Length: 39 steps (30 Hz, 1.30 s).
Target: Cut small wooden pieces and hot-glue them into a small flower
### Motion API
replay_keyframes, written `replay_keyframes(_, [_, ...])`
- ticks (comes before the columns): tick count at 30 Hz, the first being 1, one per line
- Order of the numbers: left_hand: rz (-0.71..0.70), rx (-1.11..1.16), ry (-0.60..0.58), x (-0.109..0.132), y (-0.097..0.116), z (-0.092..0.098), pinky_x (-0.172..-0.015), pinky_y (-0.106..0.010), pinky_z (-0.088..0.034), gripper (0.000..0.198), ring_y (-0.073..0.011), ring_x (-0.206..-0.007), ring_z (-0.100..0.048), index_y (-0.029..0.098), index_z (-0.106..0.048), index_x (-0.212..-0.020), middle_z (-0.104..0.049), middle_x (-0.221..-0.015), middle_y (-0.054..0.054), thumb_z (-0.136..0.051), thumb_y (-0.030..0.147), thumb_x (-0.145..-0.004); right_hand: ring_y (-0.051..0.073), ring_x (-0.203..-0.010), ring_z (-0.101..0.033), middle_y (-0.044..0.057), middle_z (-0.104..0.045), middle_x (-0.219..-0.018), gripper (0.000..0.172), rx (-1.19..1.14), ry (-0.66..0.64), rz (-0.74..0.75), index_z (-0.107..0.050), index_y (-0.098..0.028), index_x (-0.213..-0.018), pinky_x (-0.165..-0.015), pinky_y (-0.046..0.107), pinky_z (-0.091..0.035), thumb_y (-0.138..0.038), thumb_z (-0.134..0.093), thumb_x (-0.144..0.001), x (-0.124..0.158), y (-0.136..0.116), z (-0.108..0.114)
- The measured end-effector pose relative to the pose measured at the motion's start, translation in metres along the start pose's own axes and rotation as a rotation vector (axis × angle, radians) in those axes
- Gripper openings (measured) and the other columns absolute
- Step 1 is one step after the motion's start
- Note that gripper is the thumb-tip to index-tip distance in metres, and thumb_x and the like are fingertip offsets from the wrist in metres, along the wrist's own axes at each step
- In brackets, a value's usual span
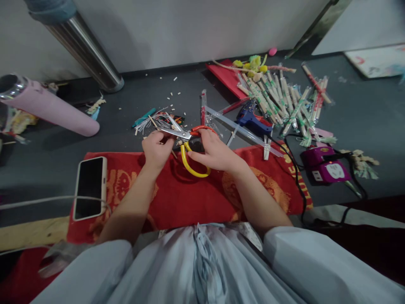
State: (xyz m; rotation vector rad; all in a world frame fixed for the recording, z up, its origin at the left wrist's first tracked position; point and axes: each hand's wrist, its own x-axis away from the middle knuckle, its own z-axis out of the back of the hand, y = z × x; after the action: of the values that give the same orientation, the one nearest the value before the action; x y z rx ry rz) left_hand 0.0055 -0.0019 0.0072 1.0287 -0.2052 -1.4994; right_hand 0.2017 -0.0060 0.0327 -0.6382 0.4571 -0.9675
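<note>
My right hand is closed on the handles of a pair of scissors, one loop red and the other yellow. Their metal blades are spread and point left, towards my left hand. The fingers of that hand are pinched together close to the lower blade. A thin wooden stick seems to pass through this pinch, though the fingers hide its middle. Just beyond the blades lies a bundle of white strands beside a teal tube. Small pale cut bits are scattered on the dark table.
A red towel lies under my forearms, with a phone on its left. Pink and steel bottles stand left. To the right are a blue glue gun, wrapped stick bundles and a purple power adapter with black cables.
</note>
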Motion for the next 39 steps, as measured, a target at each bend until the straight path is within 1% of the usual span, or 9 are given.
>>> replay_keyframes(3, [-0.013,0.011,0.006,0.001,-0.001,-0.001,-0.057,-0.025,-0.040,0.011,-0.0114,-0.059,-0.055,0.017,-0.066,-0.061,-0.066,-0.063,-0.001,-0.065,0.024,-0.070,0.029,-0.121,-0.049,0.019,-0.054,-0.126,0.050,-0.005,-0.018,-0.001,-0.045,-0.008,-0.126,-0.106,0.047,-0.037,-0.031,-0.039,-0.082,-0.001,0.005,-0.001])
replay_keyframes(7, [-0.027,0.024,0.005,0.001,0.000,-0.001,-0.060,-0.025,-0.044,0.008,-0.0120,-0.063,-0.059,0.018,-0.068,-0.065,-0.069,-0.067,-0.001,-0.065,0.023,-0.071,0.029,-0.125,-0.047,0.019,-0.051,-0.130,0.057,0.041,-0.028,-0.009,-0.042,-0.008,-0.128,-0.106,0.047,-0.037,-0.017,-0.040,-0.072,-0.002,0.009,-0.004])
replay_keyframes(11, [-0.056,0.032,0.000,0.001,-0.001,-0.001,-0.062,-0.025,-0.047,0.008,-0.0124,-0.065,-0.062,0.020,-0.072,-0.069,-0.072,-0.070,-0.001,-0.064,0.021,-0.071,0.030,-0.121,-0.050,0.019,-0.052,-0.126,0.054,0.030,-0.056,-0.025,-0.042,-0.008,-0.124,-0.104,0.046,-0.040,-0.023,-0.045,-0.073,-0.002,0.009,-0.002])
replay_keyframes(17, [-0.081,0.049,0.024,0.002,-0.004,-0.002,-0.067,-0.027,-0.051,0.014,-0.0143,-0.070,-0.067,0.022,-0.074,-0.071,-0.074,-0.073,-0.001,-0.060,0.019,-0.073,0.032,-0.105,-0.055,0.017,-0.057,-0.109,0.037,0.049,-0.076,-0.063,-0.042,-0.016,-0.101,-0.090,0.049,-0.047,-0.041,-0.049,-0.074,-0.001,0.008,0.002])
replay_keyframes(23, [-0.059,0.065,0.024,0.001,-0.003,-0.003,-0.059,-0.025,-0.046,0.011,-0.0128,-0.061,-0.062,0.021,-0.072,-0.065,-0.070,-0.065,0.000,-0.061,0.020,-0.071,0.032,-0.106,-0.056,0.018,-0.057,-0.111,0.038,0.043,-0.089,-0.065,-0.042,-0.015,-0.102,-0.091,0.048,-0.046,-0.039,-0.049,-0.073,-0.002,0.008,0.002])
replay_keyframes(27, [-0.028,0.035,0.029,0.001,-0.006,-0.005,-0.056,-0.024,-0.042,0.012,-0.0114,-0.056,-0.057,0.019,-0.066,-0.058,-0.065,-0.058,0.001,-0.062,0.023,-0.069,0.031,-0.109,-0.055,0.018,-0.056,-0.117,0.044,0.019,-0.066,-0.040,-0.043,-0.014,-0.109,-0.094,0.047,-0.045,-0.035,-0.051,-0.071,-0.002,0.008,0.001])
replay_keyframes(31, [-0.022,0.023,0.027,0.001,-0.007,-0.005,-0.057,-0.024,-0.042,0.010,-0.0115,-0.058,-0.057,0.019,-0.066,-0.060,-0.065,-0.059,0.001,-0.062,0.022,-0.069,0.030,-0.112,-0.053,0.017,-0.055,-0.118,0.054,0.027,-0.035,-0.043,-0.044,-0.013,-0.113,-0.095,0.045,-0.044,-0.042,-0.059,-0.070,-0.001,0.006,0.000])
replay_keyframes(34, [-0.034,0.017,0.027,0.001,-0.005,-0.005,-0.055,-0.024,-0.041,0.010,-0.0110,-0.055,-0.054,0.019,-0.066,-0.059,-0.064,-0.057,0.001,-0.062,0.021,-0.069,0.032,-0.112,-0.052,0.018,-0.055,-0.117,0.056,0.110,-0.014,-0.045,-0.045,-0.013,-0.112,-0.097,0.046,-0.043,-0.043,-0.062,-0.068,0.001,0.002,-0.003])
replay_keyframes(39, [-0.060,0.039,0.018,0.001,-0.002,-0.004,-0.055,-0.024,-0.041,0.008,-0.0107,-0.056,-0.054,0.019,-0.068,-0.063,-0.065,-0.060,0.000,-0.063,0.021,-0.070,0.036,-0.114,-0.049,0.023,-0.052,-0.117,0.065,0.265,0.024,-0.098,-0.044,-0.006,-0.117,-0.096,0.048,-0.044,-0.039,-0.063,-0.064,0.003,-0.007,-0.012])
